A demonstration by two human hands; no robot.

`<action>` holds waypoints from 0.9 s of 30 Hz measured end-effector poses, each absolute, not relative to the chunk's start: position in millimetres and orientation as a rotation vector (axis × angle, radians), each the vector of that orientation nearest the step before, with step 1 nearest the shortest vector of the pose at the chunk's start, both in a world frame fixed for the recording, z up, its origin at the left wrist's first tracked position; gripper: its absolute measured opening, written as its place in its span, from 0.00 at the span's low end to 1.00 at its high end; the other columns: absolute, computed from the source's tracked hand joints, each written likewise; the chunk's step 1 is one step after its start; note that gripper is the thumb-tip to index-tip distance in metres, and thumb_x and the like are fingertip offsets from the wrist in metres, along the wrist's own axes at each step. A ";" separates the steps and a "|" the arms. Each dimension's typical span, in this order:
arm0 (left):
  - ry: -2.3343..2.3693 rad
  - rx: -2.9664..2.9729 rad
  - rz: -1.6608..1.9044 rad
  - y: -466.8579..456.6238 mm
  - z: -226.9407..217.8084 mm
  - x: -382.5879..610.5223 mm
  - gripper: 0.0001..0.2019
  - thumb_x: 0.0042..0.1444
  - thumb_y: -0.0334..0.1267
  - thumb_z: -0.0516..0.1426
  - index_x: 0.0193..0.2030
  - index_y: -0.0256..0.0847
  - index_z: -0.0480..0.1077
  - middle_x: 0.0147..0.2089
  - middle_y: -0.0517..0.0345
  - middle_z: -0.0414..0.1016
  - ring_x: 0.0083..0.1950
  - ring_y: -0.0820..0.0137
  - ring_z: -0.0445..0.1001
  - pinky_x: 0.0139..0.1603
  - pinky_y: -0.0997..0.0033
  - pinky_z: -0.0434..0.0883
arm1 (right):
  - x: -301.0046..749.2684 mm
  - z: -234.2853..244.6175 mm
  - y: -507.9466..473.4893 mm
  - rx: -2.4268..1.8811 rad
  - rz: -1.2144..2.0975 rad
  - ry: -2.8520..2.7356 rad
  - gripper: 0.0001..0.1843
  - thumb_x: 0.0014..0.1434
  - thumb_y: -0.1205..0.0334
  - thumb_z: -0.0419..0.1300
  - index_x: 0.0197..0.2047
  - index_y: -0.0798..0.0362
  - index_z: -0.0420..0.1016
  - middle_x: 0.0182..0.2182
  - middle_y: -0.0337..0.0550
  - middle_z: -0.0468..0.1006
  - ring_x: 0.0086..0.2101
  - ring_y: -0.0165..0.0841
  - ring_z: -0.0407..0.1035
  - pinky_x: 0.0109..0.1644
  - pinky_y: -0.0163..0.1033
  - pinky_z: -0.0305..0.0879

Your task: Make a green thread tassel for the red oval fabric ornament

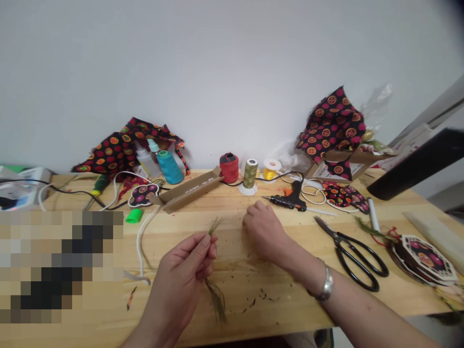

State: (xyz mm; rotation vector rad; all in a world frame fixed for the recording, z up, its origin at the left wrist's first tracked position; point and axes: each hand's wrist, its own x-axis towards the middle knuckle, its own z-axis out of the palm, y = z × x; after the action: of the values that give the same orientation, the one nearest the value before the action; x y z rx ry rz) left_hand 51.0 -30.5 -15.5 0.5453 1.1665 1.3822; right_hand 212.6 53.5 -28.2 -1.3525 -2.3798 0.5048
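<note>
Between thumb and fingers my left hand (186,270) pinches a bundle of olive-green threads (217,304). Short ends fan out above the fingertips, and a longer tail hangs below the hand. My right hand (266,232) is over the table to the right, its fingers curled in and facing away from me. Whatever may be in those fingers is hidden. Behind it stands a spool of olive-green thread (250,174) on a white base. A black glue gun (294,197) lies just beyond the right hand, and black-handled scissors (355,256) lie farther right.
Red (229,168), yellow (271,170) and blue (170,168) thread spools stand along the wall. An open cardboard box (192,191) lies left of centre. Patterned fabric (331,121) drapes over a box at right. An octagonal patterned piece (429,258) lies at the right edge. Dark scraps litter the front.
</note>
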 end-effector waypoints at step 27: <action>1.177 0.400 1.323 -34.8 -10.0 49.9 0.11 0.32 0.41 0.71 0.24 0.40 0.78 0.19 0.63 0.70 0.20 0.76 0.65 0.17 0.80 0.63 | 264.3 227.4 126.8 -0.751 1.192 -1.244 0.24 0.61 0.68 0.43 0.15 0.61 0.64 0.20 0.29 0.66 0.27 0.18 0.60 0.27 0.35 0.50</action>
State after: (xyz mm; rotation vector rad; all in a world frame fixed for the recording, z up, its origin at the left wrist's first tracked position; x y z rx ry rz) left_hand 49.9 -34.8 -10.0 0.4001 1.1773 1.3230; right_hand 264.3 126.8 227.4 -0.7505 -1.2436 1.1916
